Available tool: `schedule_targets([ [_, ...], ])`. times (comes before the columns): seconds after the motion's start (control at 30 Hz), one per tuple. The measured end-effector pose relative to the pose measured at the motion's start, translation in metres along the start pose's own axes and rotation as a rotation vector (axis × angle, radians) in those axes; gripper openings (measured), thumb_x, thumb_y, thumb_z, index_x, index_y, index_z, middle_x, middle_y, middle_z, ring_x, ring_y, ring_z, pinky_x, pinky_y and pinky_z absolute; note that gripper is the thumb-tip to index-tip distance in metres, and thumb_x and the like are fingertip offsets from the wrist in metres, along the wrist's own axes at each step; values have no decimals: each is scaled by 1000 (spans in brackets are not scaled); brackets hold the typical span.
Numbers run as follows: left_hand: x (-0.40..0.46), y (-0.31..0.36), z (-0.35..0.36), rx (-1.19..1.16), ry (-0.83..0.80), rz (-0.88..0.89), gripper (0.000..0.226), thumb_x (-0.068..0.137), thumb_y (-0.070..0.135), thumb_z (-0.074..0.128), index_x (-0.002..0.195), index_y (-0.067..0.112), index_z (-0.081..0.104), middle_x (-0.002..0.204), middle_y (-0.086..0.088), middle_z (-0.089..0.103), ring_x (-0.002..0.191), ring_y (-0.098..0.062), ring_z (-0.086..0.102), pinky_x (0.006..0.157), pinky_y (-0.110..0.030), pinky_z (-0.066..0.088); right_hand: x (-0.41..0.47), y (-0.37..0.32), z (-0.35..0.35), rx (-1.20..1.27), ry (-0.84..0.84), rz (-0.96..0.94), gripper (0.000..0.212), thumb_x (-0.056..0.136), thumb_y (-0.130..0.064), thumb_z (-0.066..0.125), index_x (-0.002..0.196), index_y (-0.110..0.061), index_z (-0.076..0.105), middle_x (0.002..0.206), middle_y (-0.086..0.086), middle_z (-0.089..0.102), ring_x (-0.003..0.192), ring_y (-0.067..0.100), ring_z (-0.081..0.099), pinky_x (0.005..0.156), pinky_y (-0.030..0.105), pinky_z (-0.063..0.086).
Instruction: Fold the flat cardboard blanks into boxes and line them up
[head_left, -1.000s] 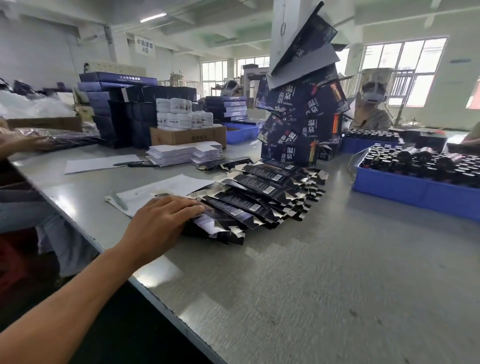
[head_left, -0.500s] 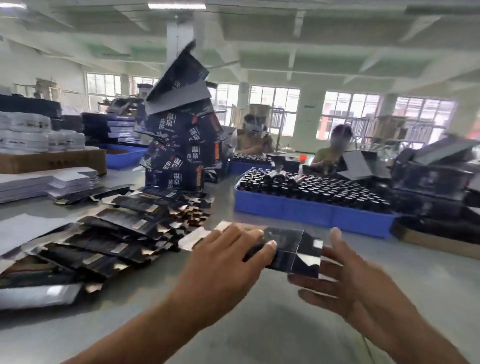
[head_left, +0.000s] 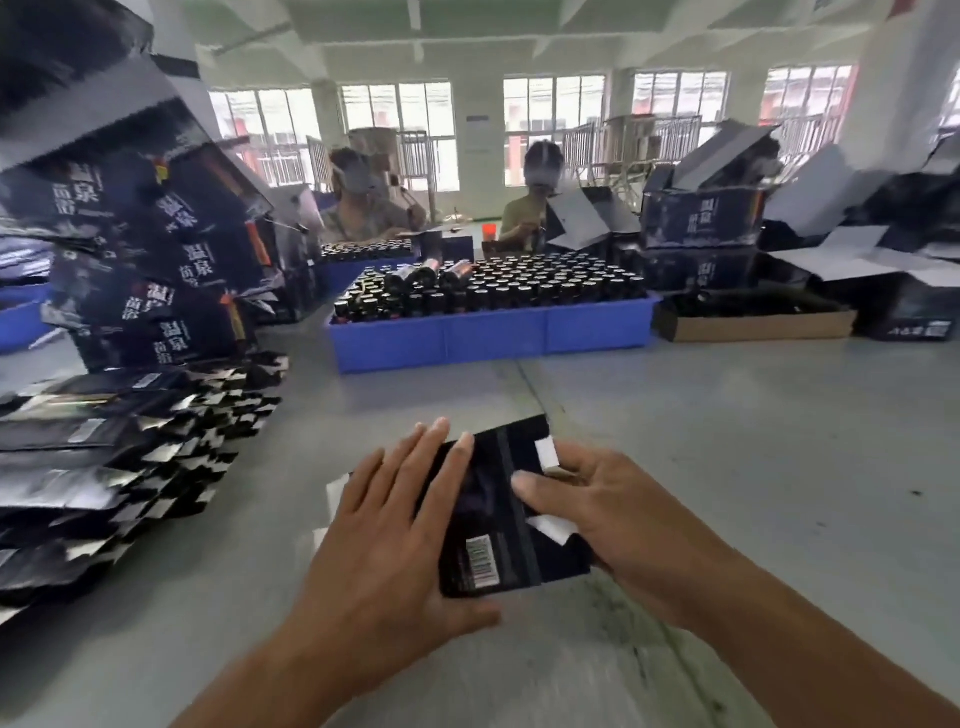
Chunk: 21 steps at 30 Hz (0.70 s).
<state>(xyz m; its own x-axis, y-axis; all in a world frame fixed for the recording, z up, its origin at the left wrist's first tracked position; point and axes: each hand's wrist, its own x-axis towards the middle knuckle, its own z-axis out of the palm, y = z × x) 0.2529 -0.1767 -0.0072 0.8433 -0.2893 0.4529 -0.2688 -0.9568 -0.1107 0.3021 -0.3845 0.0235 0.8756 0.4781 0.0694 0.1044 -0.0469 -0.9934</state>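
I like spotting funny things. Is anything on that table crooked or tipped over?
Yes. The tall stack of dark boxes at the left leans, its boxes tilted at different angles. In the blue crate, a few bottles lie sideways on top of the upright ones.

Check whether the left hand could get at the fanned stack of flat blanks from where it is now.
Probably yes. The stack of flat blanks lies to the left on the table, with bare tabletop between it and the left hand. But that hand is holding the black blank.
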Motion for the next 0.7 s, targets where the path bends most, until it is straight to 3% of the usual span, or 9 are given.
schedule_targets([
  [0.07,-1,-1,-1,-41,98,5,122,65,87,51,156,11,22,154,-11,41,142,-29,38,114,-41,22,1,2,1,41,-5,4,25,97,-43,60,111,-27,74,108,3,76,99,25,74,90,48,59],
  [0.17,0,-2,-2,-58,212,-4,116,70,84,50,155,8,28,138,-9,52,121,-25,44,102,-35,30,2,4,-1,150,58,39,44,87,-63,57,105,-28,77,103,4,77,93,24,75,84,44,61],
  [0.27,0,-4,-3,-40,241,-27,114,72,82,53,154,8,27,132,-8,56,114,-24,46,96,-35,36,4,4,-7,201,137,66,45,87,-63,55,100,-25,78,99,8,77,86,26,75,75,41,62],
  [0.43,1,-10,-9,30,233,-57,114,74,87,41,153,5,31,131,-10,57,113,-27,55,89,-42,50,7,12,-7,163,150,90,42,96,-49,55,113,-13,69,98,11,77,87,29,76,68,35,59],
  [0.57,-1,-11,-13,48,211,-87,111,79,87,38,149,1,40,131,-11,58,110,-28,58,89,-43,49,7,15,0,182,107,95,58,75,-59,63,111,-14,72,101,11,77,89,29,76,64,31,58],
  [0.7,-1,-13,-11,29,206,-115,102,86,81,41,149,1,41,133,-11,57,110,-29,58,92,-45,48,7,13,3,210,65,88,53,67,-64,68,98,-23,78,103,10,77,91,30,75,65,31,58],
])
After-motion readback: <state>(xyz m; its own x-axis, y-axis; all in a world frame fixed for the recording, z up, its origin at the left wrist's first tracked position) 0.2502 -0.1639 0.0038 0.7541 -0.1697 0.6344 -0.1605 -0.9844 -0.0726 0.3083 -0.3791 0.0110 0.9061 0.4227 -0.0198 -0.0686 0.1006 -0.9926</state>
